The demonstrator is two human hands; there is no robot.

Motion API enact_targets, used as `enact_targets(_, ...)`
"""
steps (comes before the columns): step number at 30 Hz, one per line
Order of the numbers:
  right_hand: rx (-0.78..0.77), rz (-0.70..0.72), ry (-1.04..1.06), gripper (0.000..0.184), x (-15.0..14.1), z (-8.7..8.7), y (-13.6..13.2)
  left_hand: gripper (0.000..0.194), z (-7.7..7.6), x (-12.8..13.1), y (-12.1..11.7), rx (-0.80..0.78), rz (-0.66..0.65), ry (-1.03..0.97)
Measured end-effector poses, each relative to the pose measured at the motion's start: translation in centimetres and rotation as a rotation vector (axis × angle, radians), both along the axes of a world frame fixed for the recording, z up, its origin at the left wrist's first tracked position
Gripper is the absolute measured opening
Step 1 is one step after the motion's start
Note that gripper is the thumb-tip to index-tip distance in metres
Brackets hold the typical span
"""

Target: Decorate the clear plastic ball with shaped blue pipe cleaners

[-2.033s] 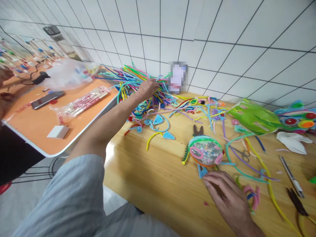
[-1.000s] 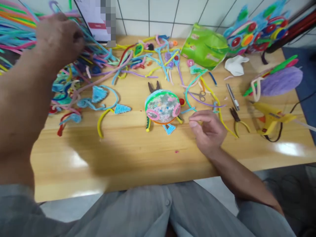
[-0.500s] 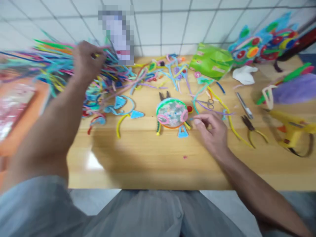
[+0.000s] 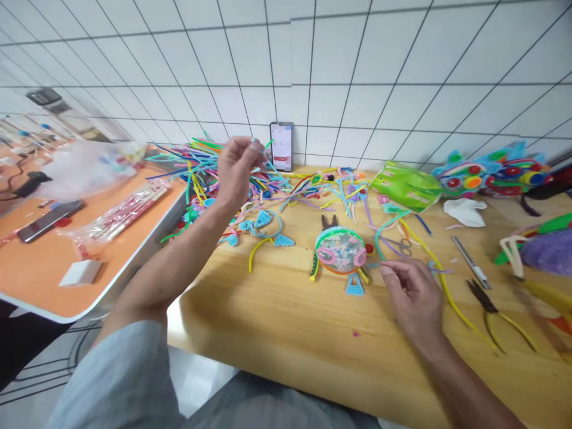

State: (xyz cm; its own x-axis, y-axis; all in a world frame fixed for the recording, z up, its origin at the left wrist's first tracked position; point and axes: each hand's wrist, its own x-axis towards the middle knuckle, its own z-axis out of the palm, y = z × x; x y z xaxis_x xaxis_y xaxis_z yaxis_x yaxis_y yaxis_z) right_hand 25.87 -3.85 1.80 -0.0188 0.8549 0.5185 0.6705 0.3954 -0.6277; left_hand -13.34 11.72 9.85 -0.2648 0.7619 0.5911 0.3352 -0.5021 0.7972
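Note:
My left hand (image 4: pixel 239 167) is raised over a heap of coloured pipe cleaners (image 4: pixel 203 173), its thumb and fingers pinched together. What lies in that pinch, if anything, is too small to make out; a green tip shows beside it. Low over the table, my right hand (image 4: pixel 413 298) is closed, and a short blue pipe cleaner (image 4: pixel 376 264) sticks out from its thumb and fingertip. Left of it sits a round decorated piece (image 4: pixel 342 253) with a green rim and pink rings, resting over pliers. A blue triangular loop (image 4: pixel 355 285) lies just below it.
A phone (image 4: pixel 282 146) leans against the tiled wall. To the right are a green packet (image 4: pixel 404 186), scissors (image 4: pixel 402 245), a craft knife (image 4: pixel 471 262), yellow-handled pliers (image 4: pixel 489 307) and a partly blurred yellow tool (image 4: pixel 545 298). An orange table (image 4: pixel 129 253) adjoins on the left.
The camera view has swung left and up, bringing the orange table into sight. My left hand now has its fingertips pinched upward. My right hand stays beside the round piece with the blue pipe cleaner.

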Motion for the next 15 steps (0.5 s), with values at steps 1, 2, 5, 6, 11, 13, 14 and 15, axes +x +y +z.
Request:
enact_targets(1,-0.001,-0.005,-0.002,0.019,0.0,0.0,0.0,0.030,0.9,-0.8,0.3,0.020,-0.012,-0.097)
enact_targets(2,-0.004,-0.005,-0.003,0.021,0.0,-0.1,0.1,0.031,1.9,-1.6,0.6,0.041,-0.026,-0.174)
enact_targets(5,-0.018,0.015,-0.009,0.024,-0.1,-0.4,0.3,0.037,4.9,-3.9,0.8,0.089,-0.060,-0.258)
enact_targets(6,-0.016,0.022,-0.012,0.024,-0.1,-0.5,0.4,0.038,5.8,-4.3,0.5,0.100,-0.070,-0.262)
enact_targets(11,0.045,0.045,0.004,0.024,-0.2,0.2,0.6,0.030,8.7,-2.3,-2.6,0.116,-0.154,-0.274)
enact_targets(13,0.066,0.068,0.034,0.021,-0.7,1.3,0.1,0.028,9.0,0.3,-4.6,0.096,-0.237,-0.253)
enact_targets(14,0.067,0.087,0.064,0.020,-1.0,2.1,-0.4,0.028,9.0,2.0,-5.7,0.071,-0.288,-0.236)
enact_targets(15,0.053,0.111,0.107,0.019,-1.4,2.8,-0.9,0.027,8.8,3.8,-7.0,0.027,-0.343,-0.219)
